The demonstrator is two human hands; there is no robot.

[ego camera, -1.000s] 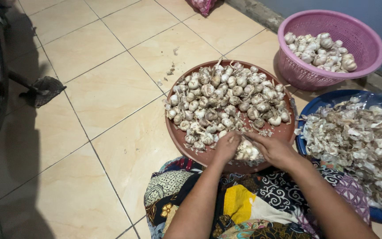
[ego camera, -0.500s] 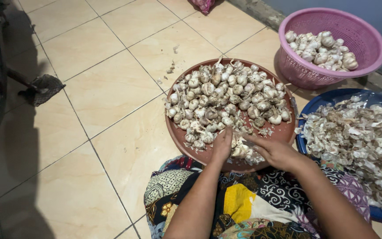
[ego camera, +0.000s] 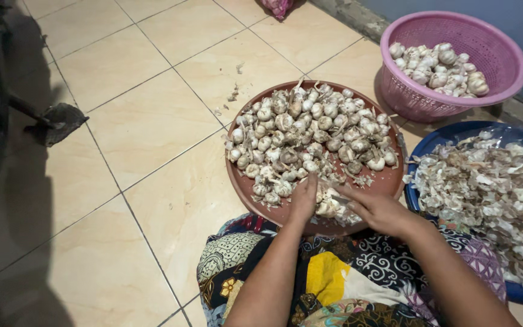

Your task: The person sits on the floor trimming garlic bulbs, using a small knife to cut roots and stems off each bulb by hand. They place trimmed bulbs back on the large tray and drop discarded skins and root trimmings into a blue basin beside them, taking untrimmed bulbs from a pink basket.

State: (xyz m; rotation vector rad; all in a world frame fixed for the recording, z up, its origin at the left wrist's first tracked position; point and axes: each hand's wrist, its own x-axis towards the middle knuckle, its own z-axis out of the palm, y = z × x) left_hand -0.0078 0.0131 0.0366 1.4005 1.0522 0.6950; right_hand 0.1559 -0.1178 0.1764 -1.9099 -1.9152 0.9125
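Meanwhile, on a floor of pale cream tiles (ego camera: 152,121), a person sits with a patterned batik cloth (ego camera: 334,284) across the lap and works through a heap of garlic. A dark machine part and its stand (ego camera: 7,115) throw a shadow over the left side of the room. To the right, a blue basin (ego camera: 431,142) holds a loose pile of papery garlic skins (ego camera: 491,194), and beyond it a pink plastic basket (ego camera: 455,91) stands by the wall, part filled with whole bulbs (ego camera: 440,63). Between them, just in front of the knees, lies the round brown tray (ego camera: 388,181), covered with garlic bulbs (ego camera: 310,133).

Both forearms reach to the tray's near edge. The left hand (ego camera: 304,200) has slid forward since a second ago, when it lay lower on the rim; it now rests fingers-down among the bulbs, and whether it is closed on one cannot be told. The right hand (ego camera: 379,209) has drawn in beside it and curls loosely around a small clump of garlic (ego camera: 331,206) that sits between the two hands, touching both. The heap on the tray, the skins and the basket look as they did a second ago, which suggests that the hands are only now settling on the next bulb to break apart.

A few flakes of skin (ego camera: 234,94) lie on the tiles beyond the tray.
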